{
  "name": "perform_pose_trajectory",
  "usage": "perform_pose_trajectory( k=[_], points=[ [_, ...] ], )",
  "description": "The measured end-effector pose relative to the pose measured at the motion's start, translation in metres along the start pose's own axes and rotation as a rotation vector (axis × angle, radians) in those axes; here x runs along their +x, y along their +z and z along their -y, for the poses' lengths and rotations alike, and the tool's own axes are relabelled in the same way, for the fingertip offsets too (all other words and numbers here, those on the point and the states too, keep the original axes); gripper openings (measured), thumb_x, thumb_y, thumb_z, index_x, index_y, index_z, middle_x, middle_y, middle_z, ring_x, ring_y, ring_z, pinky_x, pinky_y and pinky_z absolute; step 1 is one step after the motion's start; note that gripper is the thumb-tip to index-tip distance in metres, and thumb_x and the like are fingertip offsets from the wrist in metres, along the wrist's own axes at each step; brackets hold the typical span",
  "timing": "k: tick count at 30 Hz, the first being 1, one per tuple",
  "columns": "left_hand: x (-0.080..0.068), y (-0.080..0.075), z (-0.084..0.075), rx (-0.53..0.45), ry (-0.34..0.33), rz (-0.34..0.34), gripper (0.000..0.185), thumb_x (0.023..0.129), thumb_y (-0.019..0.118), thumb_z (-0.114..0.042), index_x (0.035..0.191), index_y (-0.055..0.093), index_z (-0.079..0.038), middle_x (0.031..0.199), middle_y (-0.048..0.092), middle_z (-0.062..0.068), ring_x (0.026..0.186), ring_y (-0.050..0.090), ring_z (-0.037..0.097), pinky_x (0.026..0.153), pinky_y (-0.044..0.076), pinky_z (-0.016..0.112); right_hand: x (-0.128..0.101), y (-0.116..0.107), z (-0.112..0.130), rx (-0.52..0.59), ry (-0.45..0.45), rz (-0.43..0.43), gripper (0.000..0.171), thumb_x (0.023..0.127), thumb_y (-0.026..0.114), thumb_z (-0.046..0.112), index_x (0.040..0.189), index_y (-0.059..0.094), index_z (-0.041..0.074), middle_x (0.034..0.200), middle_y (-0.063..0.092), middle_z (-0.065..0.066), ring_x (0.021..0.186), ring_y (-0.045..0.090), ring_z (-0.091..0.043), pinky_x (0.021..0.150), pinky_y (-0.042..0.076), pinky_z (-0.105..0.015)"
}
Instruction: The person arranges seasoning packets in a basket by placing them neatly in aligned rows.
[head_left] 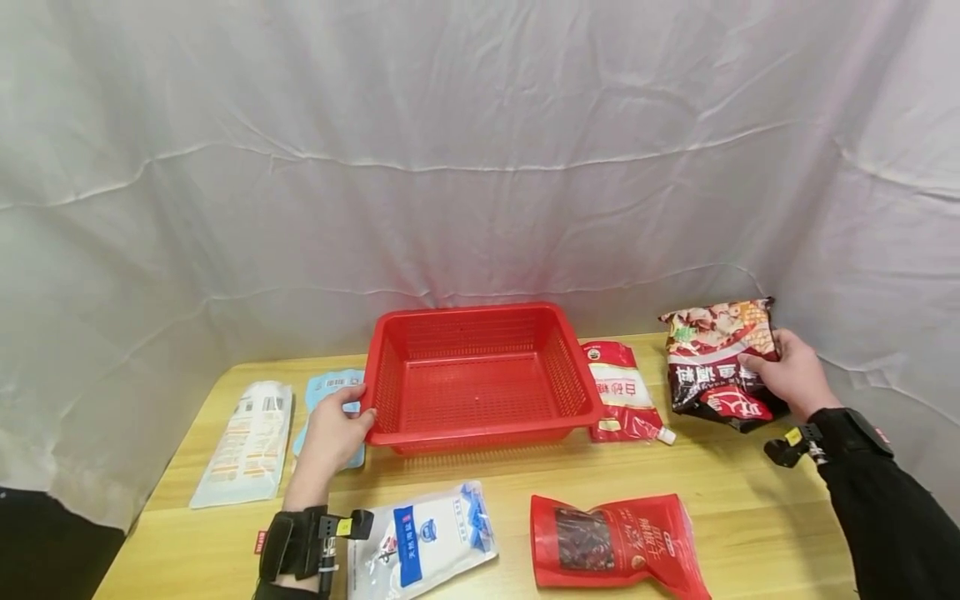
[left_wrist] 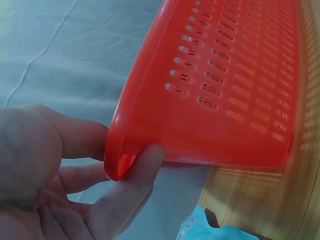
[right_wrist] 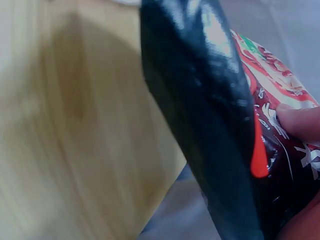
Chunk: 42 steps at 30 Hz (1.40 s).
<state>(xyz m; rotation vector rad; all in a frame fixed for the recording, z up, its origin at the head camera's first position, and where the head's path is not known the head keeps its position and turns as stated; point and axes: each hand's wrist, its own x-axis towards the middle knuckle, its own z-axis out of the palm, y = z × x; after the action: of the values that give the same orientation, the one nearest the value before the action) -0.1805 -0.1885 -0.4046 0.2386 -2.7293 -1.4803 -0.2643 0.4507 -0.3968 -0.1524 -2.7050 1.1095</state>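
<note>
A red perforated plastic basket (head_left: 480,433) stands at the back middle of the table, with nothing inside it. My left hand (head_left: 335,429) pinches the rim at its left side; in the left wrist view the thumb and fingers (left_wrist: 85,137) lie on either side of that rim. At the back right my right hand (head_left: 798,375) grips a dark seasoning packet (head_left: 720,358) by its right edge, thumb on the printed front. The packet is tilted up, its black underside (right_wrist: 200,110) filling the middle of the right wrist view.
Right of the basket lies a red-and-white sugar pouch (head_left: 622,392) with a white cap. A blue packet (head_left: 330,387) and a pale packet (head_left: 247,442) lie at left. In front are a white-and-blue salt bag (head_left: 442,533) and a red pouch (head_left: 615,542). A grey curtain (head_left: 480,208) hangs behind.
</note>
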Motion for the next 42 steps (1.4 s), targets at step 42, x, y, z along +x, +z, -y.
perform_pose_trajectory(
  k=[42],
  points=[
    [0.002, 0.005, 0.0, -0.04, -0.041, -0.043, 0.052, 0.101, 0.059, -0.007, 0.151, 0.048, 0.005, 0.135, 0.06, 0.03, 0.105, 0.067, 0.04, 0.078, 0.064, 0.042, -0.087, 0.115, 0.204, 0.673, -0.059, 0.056, 0.033, 0.101, 0.07, 0.02, 0.124, 0.048, 0.014, 0.122, 0.067, -0.008, 0.099, 0.071, -0.009, 0.08, 0.061, -0.026]
  ],
)
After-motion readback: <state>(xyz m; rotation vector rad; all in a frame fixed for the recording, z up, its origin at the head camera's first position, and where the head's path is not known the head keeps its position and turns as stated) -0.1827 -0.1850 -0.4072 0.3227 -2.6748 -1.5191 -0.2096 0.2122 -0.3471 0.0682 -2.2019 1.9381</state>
